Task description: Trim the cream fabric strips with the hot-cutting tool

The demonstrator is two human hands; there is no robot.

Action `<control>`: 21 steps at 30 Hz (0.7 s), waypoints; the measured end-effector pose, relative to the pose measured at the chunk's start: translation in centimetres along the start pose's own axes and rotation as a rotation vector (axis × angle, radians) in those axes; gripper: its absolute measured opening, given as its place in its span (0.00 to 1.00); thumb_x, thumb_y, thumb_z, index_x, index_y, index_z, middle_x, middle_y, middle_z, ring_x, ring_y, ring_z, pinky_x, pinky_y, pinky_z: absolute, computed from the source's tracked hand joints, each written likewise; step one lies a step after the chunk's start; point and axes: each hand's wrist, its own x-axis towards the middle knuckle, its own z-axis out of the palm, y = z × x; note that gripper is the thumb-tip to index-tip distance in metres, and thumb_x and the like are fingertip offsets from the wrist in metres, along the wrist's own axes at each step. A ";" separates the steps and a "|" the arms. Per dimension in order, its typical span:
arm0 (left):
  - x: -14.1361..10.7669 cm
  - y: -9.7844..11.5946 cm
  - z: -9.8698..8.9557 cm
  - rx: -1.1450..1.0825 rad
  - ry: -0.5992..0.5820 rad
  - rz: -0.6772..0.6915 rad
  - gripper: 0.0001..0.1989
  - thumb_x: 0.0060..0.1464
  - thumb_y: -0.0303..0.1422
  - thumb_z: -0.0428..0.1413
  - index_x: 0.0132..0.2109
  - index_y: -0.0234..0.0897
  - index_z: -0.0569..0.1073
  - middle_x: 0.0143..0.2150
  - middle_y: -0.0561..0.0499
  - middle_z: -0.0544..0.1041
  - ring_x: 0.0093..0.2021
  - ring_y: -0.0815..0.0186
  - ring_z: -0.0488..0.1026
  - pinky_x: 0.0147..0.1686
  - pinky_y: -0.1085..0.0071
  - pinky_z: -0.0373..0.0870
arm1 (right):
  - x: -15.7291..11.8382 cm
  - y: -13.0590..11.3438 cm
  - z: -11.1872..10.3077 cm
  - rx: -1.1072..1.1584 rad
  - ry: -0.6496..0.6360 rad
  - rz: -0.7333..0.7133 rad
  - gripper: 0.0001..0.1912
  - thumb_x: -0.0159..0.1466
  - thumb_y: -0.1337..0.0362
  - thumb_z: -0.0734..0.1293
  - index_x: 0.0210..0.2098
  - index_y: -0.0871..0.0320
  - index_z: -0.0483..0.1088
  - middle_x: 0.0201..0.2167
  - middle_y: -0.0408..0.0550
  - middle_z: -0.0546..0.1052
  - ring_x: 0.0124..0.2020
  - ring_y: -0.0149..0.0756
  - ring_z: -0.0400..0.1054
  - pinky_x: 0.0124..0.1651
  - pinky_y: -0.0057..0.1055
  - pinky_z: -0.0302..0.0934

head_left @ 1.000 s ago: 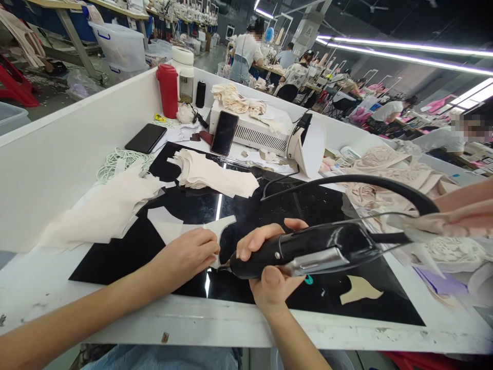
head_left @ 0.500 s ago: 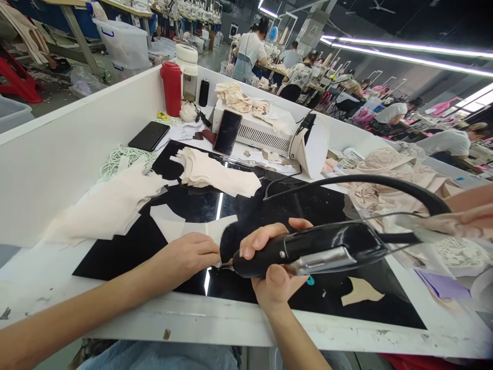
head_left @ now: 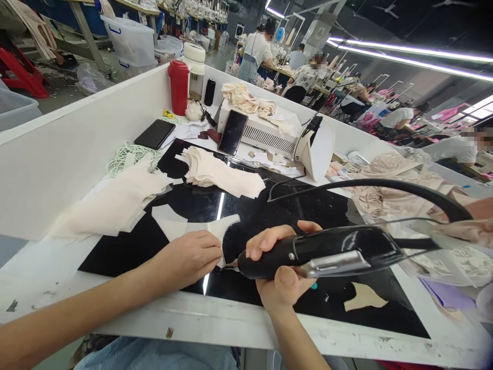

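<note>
My right hand [head_left: 283, 270] is wrapped round a black corded hand tool [head_left: 319, 252] with a silver lever along its side. The tool's narrow metal tip points left and meets the lower end of a cream fabric piece [head_left: 175, 220] on the black glossy board [head_left: 127, 257]. My left hand [head_left: 198, 257] has its fingers pressed together on that fabric piece, close to the tip. The fingers hide part of the cloth. Behind my hands lies a stack of cream cut pieces [head_left: 223, 174], and a bigger fabric pile [head_left: 111, 205] rests to the left.
The tool's thick cable [head_left: 408, 186] arcs to the right. A propped phone [head_left: 233, 132], a white vented box [head_left: 269, 139], a cone-shaped shade [head_left: 321, 149] and a red bottle [head_left: 178, 87] stand at the back. Lace and cloth [head_left: 400, 174] are heaped right. A beige scrap [head_left: 364, 297] lies front right.
The whole view has shifted slightly, so the table and its things sit a little further right. Both hands keep their grips, and the tool's tip stays at the fabric's lower end.
</note>
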 end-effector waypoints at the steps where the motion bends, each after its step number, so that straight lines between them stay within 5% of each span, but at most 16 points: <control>1: 0.1 0.0 0.0 -0.002 0.002 -0.010 0.07 0.68 0.24 0.54 0.43 0.34 0.77 0.42 0.47 0.78 0.44 0.60 0.75 0.48 0.64 0.73 | 0.0 0.0 0.0 -0.007 0.001 -0.001 0.26 0.64 0.52 0.75 0.56 0.48 0.62 0.31 0.37 0.73 0.23 0.31 0.69 0.25 0.31 0.69; 21: 0.4 0.1 0.7 -0.055 0.024 -0.104 0.06 0.66 0.24 0.58 0.38 0.36 0.75 0.40 0.51 0.77 0.42 0.62 0.74 0.47 0.65 0.71 | -0.1 0.0 0.0 -0.023 0.010 0.009 0.26 0.64 0.52 0.74 0.55 0.48 0.61 0.30 0.37 0.72 0.23 0.32 0.69 0.25 0.32 0.69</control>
